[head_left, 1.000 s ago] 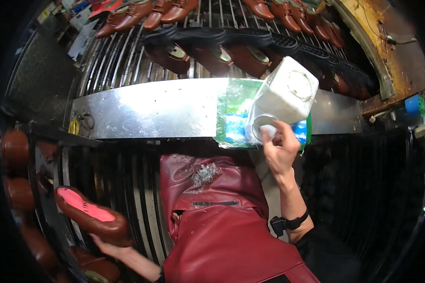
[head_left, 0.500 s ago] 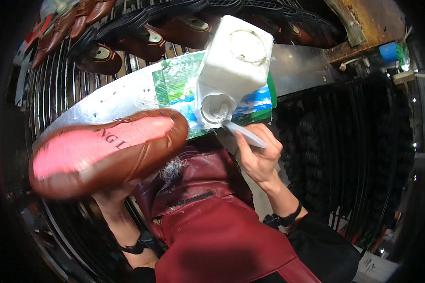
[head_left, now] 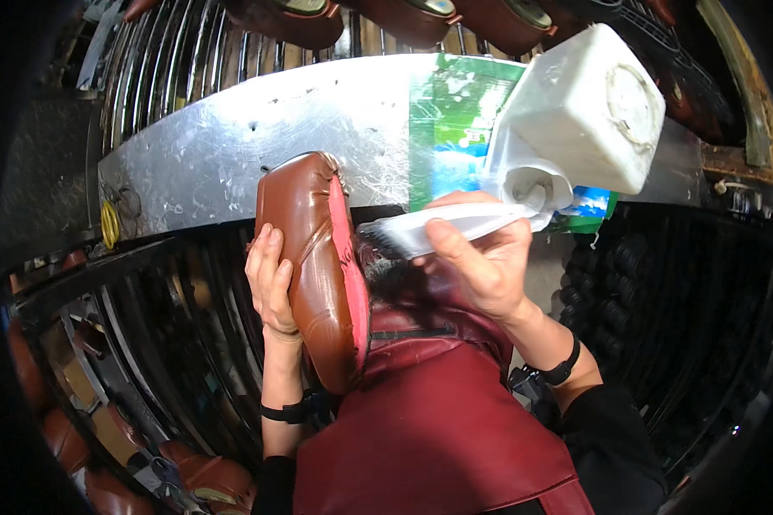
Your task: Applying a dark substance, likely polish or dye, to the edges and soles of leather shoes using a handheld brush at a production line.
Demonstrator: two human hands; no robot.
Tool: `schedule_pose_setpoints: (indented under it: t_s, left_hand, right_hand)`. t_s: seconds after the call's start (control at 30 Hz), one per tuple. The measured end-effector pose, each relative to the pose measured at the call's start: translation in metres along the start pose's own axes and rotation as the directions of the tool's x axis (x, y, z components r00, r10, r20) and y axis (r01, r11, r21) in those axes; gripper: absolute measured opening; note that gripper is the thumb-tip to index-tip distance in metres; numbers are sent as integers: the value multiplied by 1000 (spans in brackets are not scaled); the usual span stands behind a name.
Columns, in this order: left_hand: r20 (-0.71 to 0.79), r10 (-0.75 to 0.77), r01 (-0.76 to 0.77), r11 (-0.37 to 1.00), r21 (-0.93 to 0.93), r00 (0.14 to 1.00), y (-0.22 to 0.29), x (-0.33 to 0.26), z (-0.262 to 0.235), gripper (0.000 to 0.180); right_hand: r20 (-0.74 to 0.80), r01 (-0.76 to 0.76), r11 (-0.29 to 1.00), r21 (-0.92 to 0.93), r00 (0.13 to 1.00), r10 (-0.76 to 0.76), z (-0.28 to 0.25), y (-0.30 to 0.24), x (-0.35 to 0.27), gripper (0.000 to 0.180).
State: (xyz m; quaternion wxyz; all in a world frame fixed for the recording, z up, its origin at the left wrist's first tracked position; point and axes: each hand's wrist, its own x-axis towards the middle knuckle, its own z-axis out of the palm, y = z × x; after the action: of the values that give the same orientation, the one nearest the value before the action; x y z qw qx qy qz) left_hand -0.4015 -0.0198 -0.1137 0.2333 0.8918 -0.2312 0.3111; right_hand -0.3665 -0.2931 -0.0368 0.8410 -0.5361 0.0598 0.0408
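Fronting racks of brown shoes (head_left: pixel 421 17), a metal shelf (head_left: pixel 232 146); left grip (head_left: pixel 270 279) grasping shoe (head_left: pixel 313 266), right (head_left: pixel 481 262) brush (head_left: pixel 429 233).

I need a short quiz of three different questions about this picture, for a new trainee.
1. True or false: the left hand holds the brown leather shoe upper with the pink bottom.
2. What does the right hand grip? A) white-handled brush B) scissors C) hammer
3. Fill in: the white plastic jug lies on the ______ metal shelf.

Key: 1 true; 2 A; 3 silver.
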Motion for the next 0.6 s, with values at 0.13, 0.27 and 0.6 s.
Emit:
schedule_pose_setpoints:
  t_s: [0.13, 0.27, 0.6]
  left_hand:
    - [6, -37, 38, 999, -5, 999, 2, 3, -6, 44]
    - [10, -20, 20, 999, -32, 1000, -4, 0, -5, 33]
    - [-5, -1, 1, 998, -69, 1000, -3, 2, -7, 35]
  right_hand:
    - [157, 7, 997, -71, 988, 5, 21, 13, 15, 17]
    - [162, -38, 986, -165, 985, 65, 35, 16, 33, 13]
    - [54, -76, 925, -373, 993, 104, 44, 22, 115, 16]
